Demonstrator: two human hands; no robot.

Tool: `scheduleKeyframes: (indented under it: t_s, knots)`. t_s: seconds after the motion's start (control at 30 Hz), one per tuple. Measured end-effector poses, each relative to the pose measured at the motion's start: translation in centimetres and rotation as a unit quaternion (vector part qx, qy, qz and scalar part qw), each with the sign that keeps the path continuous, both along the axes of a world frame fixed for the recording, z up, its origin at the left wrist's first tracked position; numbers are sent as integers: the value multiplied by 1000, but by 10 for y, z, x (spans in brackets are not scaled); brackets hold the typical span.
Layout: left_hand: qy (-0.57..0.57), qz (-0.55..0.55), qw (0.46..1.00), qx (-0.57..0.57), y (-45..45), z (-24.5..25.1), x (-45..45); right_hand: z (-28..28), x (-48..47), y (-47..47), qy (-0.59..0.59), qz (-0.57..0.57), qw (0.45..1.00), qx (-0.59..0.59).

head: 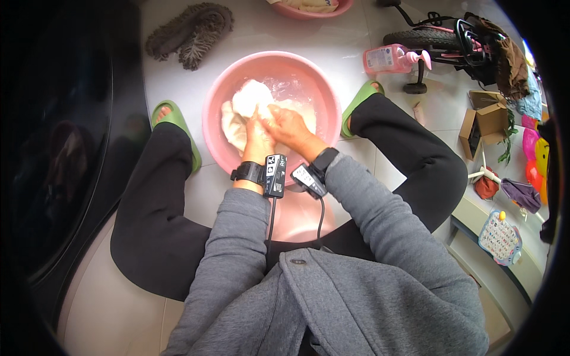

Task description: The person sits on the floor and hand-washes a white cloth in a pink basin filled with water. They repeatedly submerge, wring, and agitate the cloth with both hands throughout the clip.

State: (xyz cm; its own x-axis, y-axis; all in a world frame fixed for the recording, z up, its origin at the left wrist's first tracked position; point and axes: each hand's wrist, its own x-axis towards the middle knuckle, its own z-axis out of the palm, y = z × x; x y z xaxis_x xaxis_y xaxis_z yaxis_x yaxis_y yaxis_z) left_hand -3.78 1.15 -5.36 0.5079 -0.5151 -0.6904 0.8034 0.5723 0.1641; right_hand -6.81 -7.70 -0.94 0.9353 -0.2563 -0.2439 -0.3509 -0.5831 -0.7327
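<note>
A round pink plastic basin holds water and stands on the tiled floor between my feet. Inside it is a wet white cloth, part of it bunched up above the water and overexposed. My left hand grips the bunched part from below. Close against it, my right hand holds the same cloth, fingers curled near the left thumb. More pale fabric lies in the water on the left side of the basin. Both wrists wear black straps with small sensor boxes.
A pink pump bottle stands beyond my right foot, near a bicycle. A grey mop head lies at far left. Another pink basin with fabric is ahead. A dark glossy appliance borders the left; an opened cardboard box is right.
</note>
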Motion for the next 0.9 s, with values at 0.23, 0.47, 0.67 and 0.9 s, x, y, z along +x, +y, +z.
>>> scheduleKeyframes:
  t_s: [0.23,0.47,0.67,0.9]
  knots:
    - [-8,-19,999,34,-7,6,-5,10,3,-6,13,28,998,-62]
    - [37,-76,995,59,-5,-21,3,-20,6,-16,67,-40,996,-52]
    - [-11,57,997,54,8,-32,7,-68,-15,-47,142,-65,986,-56]
    - [69,58,990,105,5,-22,1,-52,-12,-16,77,-92,993,20]
